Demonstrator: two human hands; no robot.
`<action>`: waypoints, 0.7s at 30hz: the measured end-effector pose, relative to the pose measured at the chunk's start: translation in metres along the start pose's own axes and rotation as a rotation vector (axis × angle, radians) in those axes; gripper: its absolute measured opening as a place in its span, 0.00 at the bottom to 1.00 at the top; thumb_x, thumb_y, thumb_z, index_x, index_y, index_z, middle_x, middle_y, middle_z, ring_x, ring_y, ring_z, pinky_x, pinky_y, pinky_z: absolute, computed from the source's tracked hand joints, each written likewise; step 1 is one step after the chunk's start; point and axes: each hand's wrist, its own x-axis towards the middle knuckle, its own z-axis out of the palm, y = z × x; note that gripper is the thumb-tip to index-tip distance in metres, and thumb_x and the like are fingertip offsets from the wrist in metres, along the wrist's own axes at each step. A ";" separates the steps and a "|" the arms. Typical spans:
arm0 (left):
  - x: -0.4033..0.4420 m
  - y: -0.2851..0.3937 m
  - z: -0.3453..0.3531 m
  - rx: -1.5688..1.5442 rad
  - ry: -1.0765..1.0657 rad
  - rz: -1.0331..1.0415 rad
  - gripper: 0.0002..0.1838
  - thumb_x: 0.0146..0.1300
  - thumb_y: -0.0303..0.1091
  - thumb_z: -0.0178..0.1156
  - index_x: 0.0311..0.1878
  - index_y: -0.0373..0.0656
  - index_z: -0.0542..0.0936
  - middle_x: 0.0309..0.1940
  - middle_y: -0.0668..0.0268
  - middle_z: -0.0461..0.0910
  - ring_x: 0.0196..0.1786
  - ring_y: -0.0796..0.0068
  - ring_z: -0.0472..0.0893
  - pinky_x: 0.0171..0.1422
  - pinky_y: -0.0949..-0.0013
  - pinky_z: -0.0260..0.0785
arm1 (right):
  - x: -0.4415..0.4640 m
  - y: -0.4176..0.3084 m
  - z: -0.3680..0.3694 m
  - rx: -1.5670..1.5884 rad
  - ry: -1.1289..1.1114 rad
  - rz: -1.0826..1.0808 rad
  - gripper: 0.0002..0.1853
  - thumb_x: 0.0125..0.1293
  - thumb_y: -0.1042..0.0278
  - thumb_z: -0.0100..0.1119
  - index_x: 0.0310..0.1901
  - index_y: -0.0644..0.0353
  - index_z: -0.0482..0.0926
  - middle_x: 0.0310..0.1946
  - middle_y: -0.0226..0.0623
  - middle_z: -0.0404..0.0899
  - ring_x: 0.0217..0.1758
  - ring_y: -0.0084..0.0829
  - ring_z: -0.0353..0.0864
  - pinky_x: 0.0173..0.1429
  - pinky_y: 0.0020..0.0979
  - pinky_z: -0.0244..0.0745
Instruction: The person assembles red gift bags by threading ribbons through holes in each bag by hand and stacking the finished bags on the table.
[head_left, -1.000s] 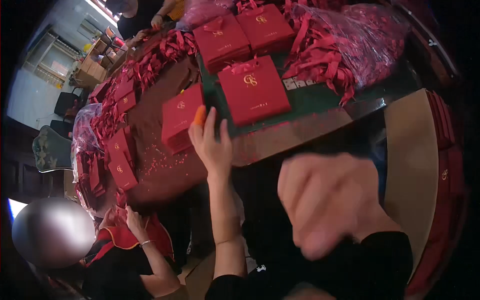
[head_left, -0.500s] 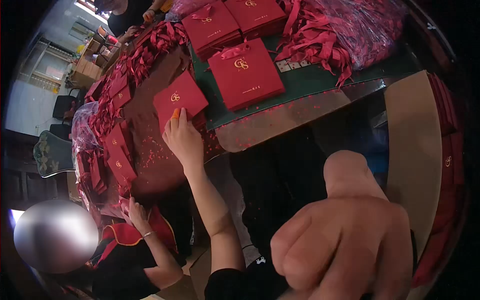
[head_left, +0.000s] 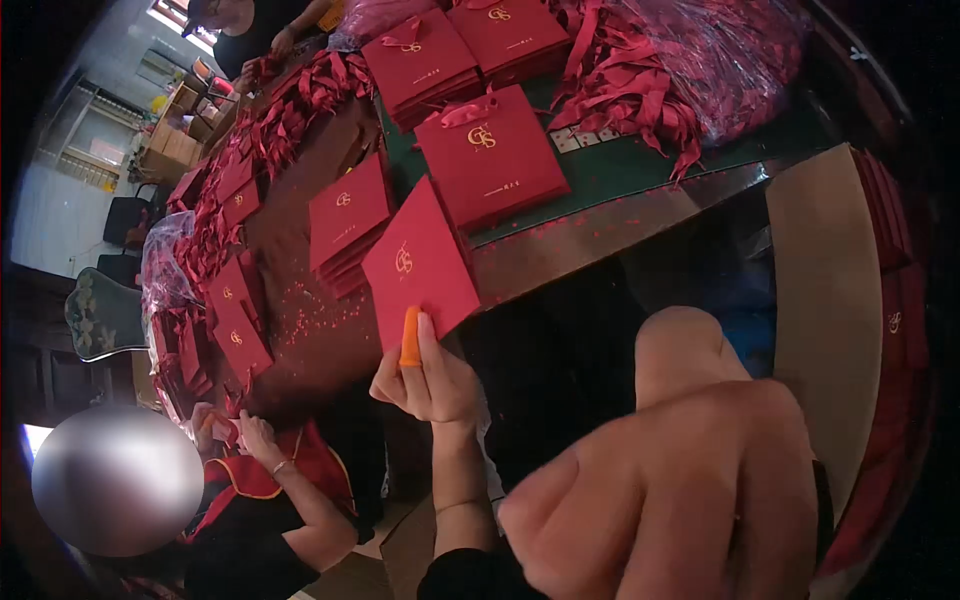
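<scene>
Left hand (head_left: 428, 383), orange sleeve on one finger, is gripping a red gift bag (head_left: 421, 265) by its lower edge, tilted, near the counter's (head_left: 545, 257) front edge. Right hand (head_left: 680, 480) is curling close to the camera; whether it is grasping anything cannot be told.

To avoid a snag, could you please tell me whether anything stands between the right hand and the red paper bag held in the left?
Nothing visible stands between the right hand and the red paper bag in the left hand; only a dark gap shows between them.
</scene>
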 end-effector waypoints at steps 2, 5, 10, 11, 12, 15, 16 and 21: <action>0.004 0.004 -0.009 -0.020 0.053 0.017 0.14 0.50 0.21 0.67 0.43 0.39 0.85 0.32 0.65 0.81 0.35 0.66 0.74 0.42 0.66 0.61 | -0.001 0.001 0.001 -0.004 0.002 -0.003 0.09 0.70 0.66 0.50 0.38 0.61 0.78 0.34 0.32 0.78 0.38 0.24 0.76 0.53 0.32 0.68; 0.025 0.015 -0.046 0.236 -0.446 0.161 0.15 0.49 0.21 0.69 0.43 0.39 0.85 0.30 0.65 0.80 0.35 0.67 0.74 0.41 0.67 0.61 | 0.001 -0.001 0.002 0.000 0.003 -0.017 0.10 0.70 0.65 0.50 0.37 0.61 0.78 0.33 0.32 0.78 0.38 0.24 0.76 0.53 0.32 0.68; 0.018 0.016 -0.061 0.290 -0.631 0.230 0.15 0.50 0.21 0.67 0.43 0.40 0.85 0.31 0.65 0.81 0.35 0.66 0.74 0.42 0.66 0.61 | 0.008 -0.017 0.005 -0.047 0.003 -0.091 0.10 0.70 0.64 0.50 0.35 0.60 0.78 0.32 0.32 0.79 0.37 0.24 0.76 0.53 0.32 0.67; 0.016 0.016 -0.062 0.282 -0.636 0.227 0.15 0.50 0.21 0.67 0.44 0.40 0.85 0.32 0.65 0.81 0.36 0.66 0.74 0.42 0.66 0.61 | 0.009 -0.020 0.007 -0.053 -0.002 -0.106 0.10 0.70 0.64 0.50 0.35 0.60 0.78 0.31 0.32 0.79 0.36 0.24 0.76 0.53 0.32 0.67; 0.014 0.016 -0.064 0.276 -0.637 0.226 0.15 0.50 0.21 0.66 0.44 0.40 0.85 0.32 0.64 0.81 0.36 0.66 0.74 0.43 0.66 0.61 | 0.009 -0.023 0.007 -0.060 0.000 -0.122 0.10 0.70 0.64 0.50 0.34 0.59 0.78 0.31 0.31 0.79 0.36 0.24 0.76 0.53 0.32 0.67; 0.012 0.017 -0.064 0.270 -0.660 0.218 0.15 0.51 0.21 0.65 0.44 0.40 0.85 0.33 0.64 0.81 0.36 0.65 0.74 0.44 0.66 0.61 | 0.014 -0.033 0.012 -0.085 -0.011 -0.164 0.11 0.70 0.64 0.50 0.33 0.59 0.78 0.30 0.31 0.79 0.35 0.24 0.76 0.52 0.32 0.67; 0.011 0.018 -0.064 0.278 -0.674 0.217 0.15 0.51 0.21 0.64 0.44 0.40 0.85 0.34 0.64 0.82 0.36 0.65 0.74 0.44 0.65 0.62 | 0.016 -0.035 0.014 -0.096 -0.014 -0.178 0.11 0.70 0.63 0.50 0.33 0.59 0.78 0.30 0.31 0.79 0.35 0.24 0.76 0.52 0.32 0.67; 0.002 0.022 -0.068 0.312 -0.778 0.182 0.15 0.52 0.21 0.62 0.44 0.41 0.85 0.36 0.63 0.82 0.37 0.63 0.74 0.46 0.65 0.62 | 0.024 -0.050 0.023 -0.151 -0.038 -0.251 0.12 0.70 0.62 0.51 0.31 0.58 0.78 0.28 0.31 0.79 0.34 0.24 0.76 0.52 0.32 0.67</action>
